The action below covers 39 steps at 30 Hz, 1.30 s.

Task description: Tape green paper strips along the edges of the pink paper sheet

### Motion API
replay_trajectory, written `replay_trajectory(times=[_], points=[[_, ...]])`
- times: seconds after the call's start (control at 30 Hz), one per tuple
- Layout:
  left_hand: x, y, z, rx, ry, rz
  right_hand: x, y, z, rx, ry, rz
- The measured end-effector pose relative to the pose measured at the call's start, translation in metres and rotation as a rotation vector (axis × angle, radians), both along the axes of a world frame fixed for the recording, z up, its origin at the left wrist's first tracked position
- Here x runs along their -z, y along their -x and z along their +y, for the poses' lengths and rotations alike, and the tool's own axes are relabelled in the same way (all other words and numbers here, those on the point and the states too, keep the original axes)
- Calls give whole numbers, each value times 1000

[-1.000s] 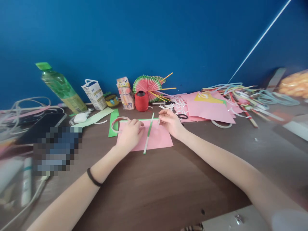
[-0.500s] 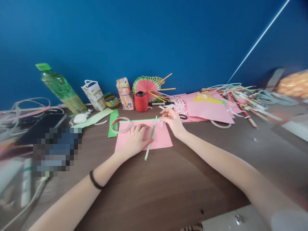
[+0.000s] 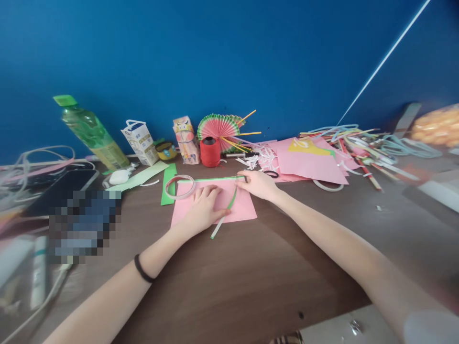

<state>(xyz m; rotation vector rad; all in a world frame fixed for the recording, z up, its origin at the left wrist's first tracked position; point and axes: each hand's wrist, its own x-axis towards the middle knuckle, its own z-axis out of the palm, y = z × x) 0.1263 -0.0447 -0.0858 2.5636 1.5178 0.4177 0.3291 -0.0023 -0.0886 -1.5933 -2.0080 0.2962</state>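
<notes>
A pink sheet of paper (image 3: 242, 205) lies on the desk with a narrow green band along its far edge. My left hand (image 3: 202, 208) rests on it, fingers spread flat, and its thumb touches a thin green-and-white paper strip (image 3: 232, 200). That strip slants across the sheet and its near end sticks out past the paper. At its upper end my right hand (image 3: 258, 184) is closed in a pinch on the strip, by the sheet's far right corner. A roll of tape (image 3: 192, 187) overlaps the sheet's far left corner, beside my left fingers.
Behind the sheet stand a red thread spool (image 3: 210, 154), a paper fan (image 3: 218, 126) and two cartons. A green bottle (image 3: 89, 136) leans at the left, near a phone (image 3: 60, 191). Pink papers (image 3: 311, 165) and a heap of sticks (image 3: 362, 148) lie on the right.
My right hand has lowered toward the sheet's far right corner. The strip now bends at its upper end, and its near end has shifted slightly left. My left hand has barely moved.
</notes>
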Motion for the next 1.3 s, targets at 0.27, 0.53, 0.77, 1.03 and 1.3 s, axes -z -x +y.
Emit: replay_trajectory(times=[0.27,0.53,0.77,1.03,1.3], points=[[-1,1,0,11,13,-23,1,-1,-2,-275,-6,86],[-5,3,4,7,59,-90,-2,-2,-3,-415,23,106],[-17,6,11,84,303,-360,-11,3,-13,-383,-30,123],[-27,-3,2,-96,806,-942,-17,4,-12,-445,-93,707],[-23,-4,5,-56,1051,-1346,-17,14,-15,-618,117,1213]])
